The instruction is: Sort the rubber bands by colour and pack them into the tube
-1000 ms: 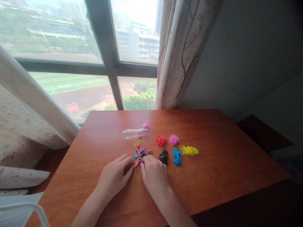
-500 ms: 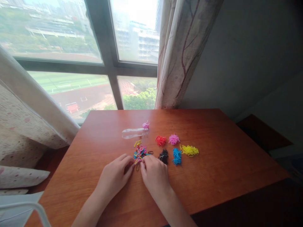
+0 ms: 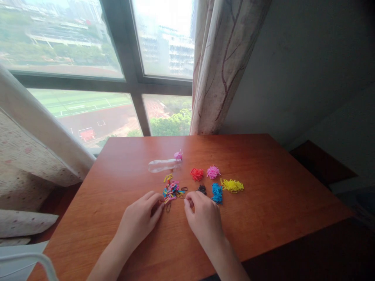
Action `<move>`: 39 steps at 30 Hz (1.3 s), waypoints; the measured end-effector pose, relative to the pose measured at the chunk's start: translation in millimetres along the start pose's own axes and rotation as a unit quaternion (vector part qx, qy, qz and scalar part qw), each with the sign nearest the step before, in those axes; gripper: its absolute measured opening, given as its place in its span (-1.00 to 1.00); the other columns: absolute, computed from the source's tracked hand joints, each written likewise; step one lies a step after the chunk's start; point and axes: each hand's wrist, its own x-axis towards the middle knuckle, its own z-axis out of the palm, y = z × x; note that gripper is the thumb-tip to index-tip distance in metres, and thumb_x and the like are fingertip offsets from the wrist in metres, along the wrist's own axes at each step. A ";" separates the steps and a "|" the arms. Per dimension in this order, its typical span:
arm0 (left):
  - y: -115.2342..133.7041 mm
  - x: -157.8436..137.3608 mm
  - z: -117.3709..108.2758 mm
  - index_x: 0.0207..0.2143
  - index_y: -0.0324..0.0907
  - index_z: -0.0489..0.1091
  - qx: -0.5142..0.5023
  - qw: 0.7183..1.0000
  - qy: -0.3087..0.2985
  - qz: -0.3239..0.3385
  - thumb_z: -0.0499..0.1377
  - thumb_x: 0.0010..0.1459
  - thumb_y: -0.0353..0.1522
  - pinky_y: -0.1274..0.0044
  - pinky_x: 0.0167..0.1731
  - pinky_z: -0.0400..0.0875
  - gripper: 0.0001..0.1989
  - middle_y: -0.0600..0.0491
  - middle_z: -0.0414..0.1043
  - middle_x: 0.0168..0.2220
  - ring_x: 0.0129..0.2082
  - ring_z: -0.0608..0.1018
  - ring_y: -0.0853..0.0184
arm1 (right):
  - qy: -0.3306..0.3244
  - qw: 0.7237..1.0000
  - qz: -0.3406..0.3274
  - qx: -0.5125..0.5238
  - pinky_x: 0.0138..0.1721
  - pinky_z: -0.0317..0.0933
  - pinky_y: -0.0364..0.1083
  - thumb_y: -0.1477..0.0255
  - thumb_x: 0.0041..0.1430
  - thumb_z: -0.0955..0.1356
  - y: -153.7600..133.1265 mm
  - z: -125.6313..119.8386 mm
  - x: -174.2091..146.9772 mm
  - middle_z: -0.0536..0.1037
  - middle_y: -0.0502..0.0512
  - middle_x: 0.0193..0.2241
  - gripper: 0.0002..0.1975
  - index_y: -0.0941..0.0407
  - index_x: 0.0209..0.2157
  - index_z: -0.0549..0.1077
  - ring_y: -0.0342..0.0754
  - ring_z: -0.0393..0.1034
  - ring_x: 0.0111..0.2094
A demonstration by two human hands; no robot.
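Note:
A mixed heap of coloured rubber bands lies on the wooden table between my two hands. My left hand is at the heap's left lower edge, thumb and fingertips pinched together; what they hold, if anything, is hidden. Just right of the heap, my right hand is closed in a pinch, with a thin dark rubber band showing faintly at its fingertips. A pile of black rubber bands is partly covered by that hand. One loose dark band lies below the heap.
Sorted piles of red bands, pink bands, blue bands and yellow bands lie to the right. Behind the heap, a clear plastic bottle lies sideways beside a pink cap. The table meets a window and curtains.
My right hand has moved right, away from the heap and towards the black pile, still pinched. My left hand has stayed at the heap. The whole view has shifted slightly.

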 end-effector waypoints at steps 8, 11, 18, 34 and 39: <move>-2.4 -0.3 1.4 -0.23 -0.04 0.40 0.008 1.000 0.005 0.001 -0.02 0.30 -0.25 0.52 -0.33 0.31 -0.79 0.11 0.47 -0.26 -0.29 0.55 0.29 | 0.031 0.998 0.056 0.004 -0.37 0.03 -0.16 0.50 0.25 0.30 46.9 -18.5 -5.4 0.54 -0.04 -0.41 -0.87 0.06 -0.37 0.46 -0.11 0.42 -0.38; -1.7 0.1 1.1 -0.23 -0.04 0.41 0.009 1.000 0.011 0.003 -0.01 0.30 -0.24 0.52 -0.33 0.31 -0.78 0.11 0.48 -0.26 -0.28 0.56 0.29 | 0.027 0.998 0.061 -0.013 -0.39 0.01 -0.16 0.50 0.25 0.30 53.7 -17.1 -8.7 0.54 -0.03 -0.43 -0.86 0.06 -0.38 0.45 -0.11 0.42 -0.39; -0.9 -0.3 0.6 -0.24 -0.04 0.42 0.016 1.000 0.021 0.003 0.00 0.29 -0.24 0.54 -0.36 0.30 -0.78 0.11 0.49 -0.28 -0.31 0.56 0.31 | 0.024 0.998 0.056 -0.021 -0.41 0.02 -0.17 0.51 0.25 0.30 48.6 -12.1 -10.5 0.54 -0.02 -0.43 -0.86 0.06 -0.37 0.47 -0.13 0.43 -0.40; -0.1 -0.4 0.4 -0.21 -0.03 0.41 0.021 1.000 0.008 -0.001 -0.02 0.30 -0.26 0.54 -0.34 0.32 -0.79 0.11 0.49 -0.25 -0.27 0.56 0.29 | 0.022 0.997 0.074 -0.030 -0.41 0.00 -0.15 0.50 0.25 0.31 41.2 -12.5 1.7 0.55 -0.04 -0.39 -0.88 0.04 -0.34 0.48 -0.12 0.42 -0.39; 1.0 -0.8 -0.3 -0.21 -0.03 0.40 0.017 1.000 0.014 0.001 -0.01 0.30 -0.27 0.54 -0.34 0.32 -0.80 0.12 0.49 -0.25 -0.29 0.56 0.30 | 0.032 0.998 0.048 -0.009 -0.37 0.03 -0.16 0.53 0.26 0.29 36.0 -12.2 -6.3 0.54 -0.01 -0.41 -0.84 0.06 -0.35 0.48 -0.12 0.42 -0.37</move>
